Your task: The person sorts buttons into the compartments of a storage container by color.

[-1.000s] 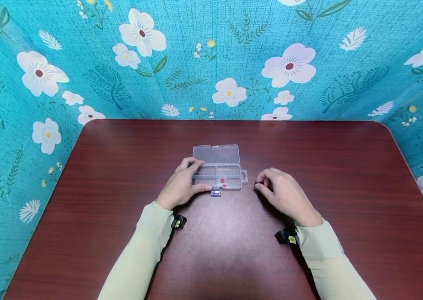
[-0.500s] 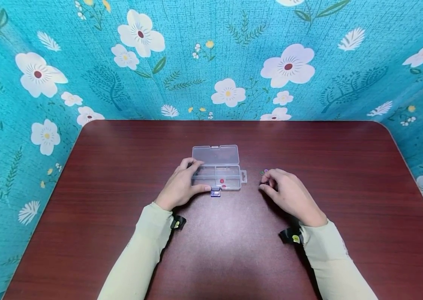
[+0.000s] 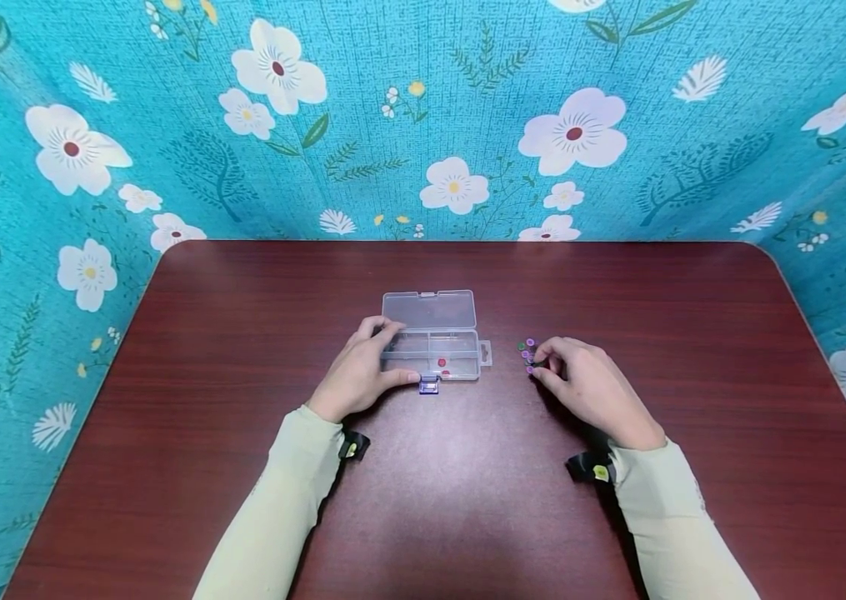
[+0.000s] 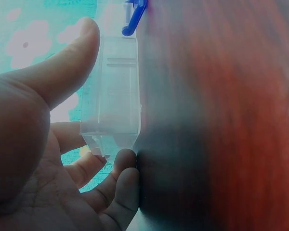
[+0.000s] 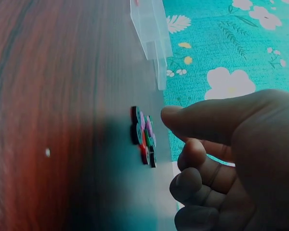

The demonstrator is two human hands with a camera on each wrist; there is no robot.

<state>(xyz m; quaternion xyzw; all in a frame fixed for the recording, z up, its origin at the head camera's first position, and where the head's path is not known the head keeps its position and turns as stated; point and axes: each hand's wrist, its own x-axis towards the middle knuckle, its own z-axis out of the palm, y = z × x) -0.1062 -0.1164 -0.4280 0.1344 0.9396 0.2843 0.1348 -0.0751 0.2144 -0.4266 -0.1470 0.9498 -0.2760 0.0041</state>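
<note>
A clear plastic compartment box [image 3: 454, 343] stands on the table with its lid [image 3: 428, 310] raised at the back. My left hand [image 3: 364, 367] grips its left end, thumb at the front wall and fingers toward the back. Two small red discs [image 3: 442, 362] lie in the front right compartment. Right of the box is a cluster of small round discs [image 5: 145, 137], purple, green, black and red. My right hand [image 3: 588, 387] is just beside this cluster, fingers loosely bent. In the right wrist view its thumb and fingertips are apart from the discs, with nothing seen between them.
A blue latch [image 3: 429, 385] hangs at the box's front edge, close to the left thumb. A clear hanging tab [image 3: 486, 353] sticks out from the box's right end. The dark red table [image 3: 257, 283] ends at a blue flowered cloth [image 3: 347, 167] behind.
My right hand has drawn to the right, away from the box, uncovering the cluster of discs that it hid before. The left hand keeps its hold on the box.
</note>
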